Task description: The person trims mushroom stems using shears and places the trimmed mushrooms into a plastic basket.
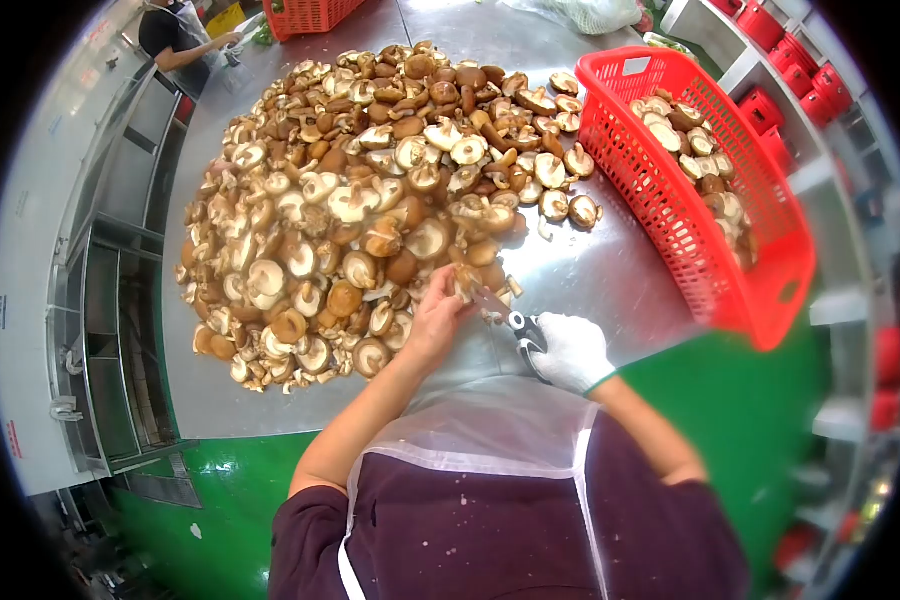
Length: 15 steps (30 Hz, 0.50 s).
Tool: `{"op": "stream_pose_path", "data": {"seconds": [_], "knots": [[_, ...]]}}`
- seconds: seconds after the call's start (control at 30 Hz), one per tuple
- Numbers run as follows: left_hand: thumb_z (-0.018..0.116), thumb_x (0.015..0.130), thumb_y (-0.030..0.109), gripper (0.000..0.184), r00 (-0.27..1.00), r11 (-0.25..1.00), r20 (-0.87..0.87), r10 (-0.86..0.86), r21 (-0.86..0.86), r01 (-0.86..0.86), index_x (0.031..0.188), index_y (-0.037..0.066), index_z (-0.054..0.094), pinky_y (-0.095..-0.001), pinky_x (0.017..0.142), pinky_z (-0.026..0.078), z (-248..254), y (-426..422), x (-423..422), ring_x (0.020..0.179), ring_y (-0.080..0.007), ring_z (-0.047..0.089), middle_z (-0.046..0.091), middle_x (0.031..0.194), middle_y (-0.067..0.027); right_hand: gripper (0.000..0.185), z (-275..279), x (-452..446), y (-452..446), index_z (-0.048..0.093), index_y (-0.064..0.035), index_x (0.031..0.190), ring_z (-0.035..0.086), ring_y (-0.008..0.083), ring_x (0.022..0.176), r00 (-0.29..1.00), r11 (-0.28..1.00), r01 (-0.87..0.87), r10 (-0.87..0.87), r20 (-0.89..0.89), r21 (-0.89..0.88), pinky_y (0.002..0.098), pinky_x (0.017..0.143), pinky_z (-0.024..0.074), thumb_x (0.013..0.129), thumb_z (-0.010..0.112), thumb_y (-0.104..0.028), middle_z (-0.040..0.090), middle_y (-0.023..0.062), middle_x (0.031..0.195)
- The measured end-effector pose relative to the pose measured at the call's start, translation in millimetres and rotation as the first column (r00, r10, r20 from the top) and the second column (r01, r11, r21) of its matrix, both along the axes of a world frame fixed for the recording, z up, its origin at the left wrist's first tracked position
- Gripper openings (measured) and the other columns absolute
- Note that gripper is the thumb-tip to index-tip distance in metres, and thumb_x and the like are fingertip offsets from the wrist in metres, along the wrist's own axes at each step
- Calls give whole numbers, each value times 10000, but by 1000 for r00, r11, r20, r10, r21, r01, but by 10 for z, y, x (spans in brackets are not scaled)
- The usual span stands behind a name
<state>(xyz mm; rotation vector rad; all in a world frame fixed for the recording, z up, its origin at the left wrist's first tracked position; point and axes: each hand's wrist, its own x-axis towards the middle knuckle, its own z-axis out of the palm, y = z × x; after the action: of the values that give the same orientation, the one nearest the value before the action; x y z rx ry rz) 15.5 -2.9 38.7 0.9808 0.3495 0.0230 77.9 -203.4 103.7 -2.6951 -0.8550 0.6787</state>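
Note:
My left hand [438,318], bare, pinches a brown mushroom [464,280] at the near right edge of a big heap of mushrooms [310,215]. In a white glove, my right hand [572,352] grips a pair of scissors [523,330] with dark handles. Their blades point left and reach the underside of the held mushroom; whether they touch its stem I cannot tell. Short cut stems [512,288] lie on the metal table close to the fingers.
A red perforated basket [635,150] partly filled with mushrooms stands at the right of the metal table [610,290]. Another red basket [310,14] and a plastic bag [588,12] are at the back. A person [175,45] works at the far left. Shelves with red containers line the right.

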Motion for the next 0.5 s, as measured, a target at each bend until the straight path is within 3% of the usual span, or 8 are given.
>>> {"op": "stream_pose_path", "data": {"seconds": [0.13,0.2,0.27,0.5], "knots": [[380,929,33,467,999,988,-27,33,151,-29,1390,14,304,-369,998,437,-250,-126,0,1206,-237,516,499,1295,-131,291,-45,-28,7,655,-86,797,655,368,709,993,998,-48,43,106,43,465,682,526,822,548,-355,664,171,765],[377,936,30,457,997,984,-20,70,165,-66,1388,16,305,-356,1000,429,-229,-218,12,1177,-227,530,483,1317,-128,312,-12,-41,16,661,-81,804,665,365,735,997,1000,-15,13,71,26,459,700,533,809,545,-371,670,185,794],[394,900,42,557,998,988,-35,55,146,-50,1431,-16,234,-292,973,402,-183,-216,36,1154,-188,480,480,1283,-130,318,-69,-75,18,660,-89,865,668,371,731,998,1000,-5,4,67,21,461,688,537,821,540,-381,682,174,800],[396,853,36,528,988,925,41,149,347,-154,1369,-44,319,-270,981,369,-495,-159,81,1138,-198,475,490,1249,-136,330,-162,-153,64,645,-66,849,658,374,670,997,997,-12,7,72,74,473,633,531,832,553,-382,668,191,742]]}}
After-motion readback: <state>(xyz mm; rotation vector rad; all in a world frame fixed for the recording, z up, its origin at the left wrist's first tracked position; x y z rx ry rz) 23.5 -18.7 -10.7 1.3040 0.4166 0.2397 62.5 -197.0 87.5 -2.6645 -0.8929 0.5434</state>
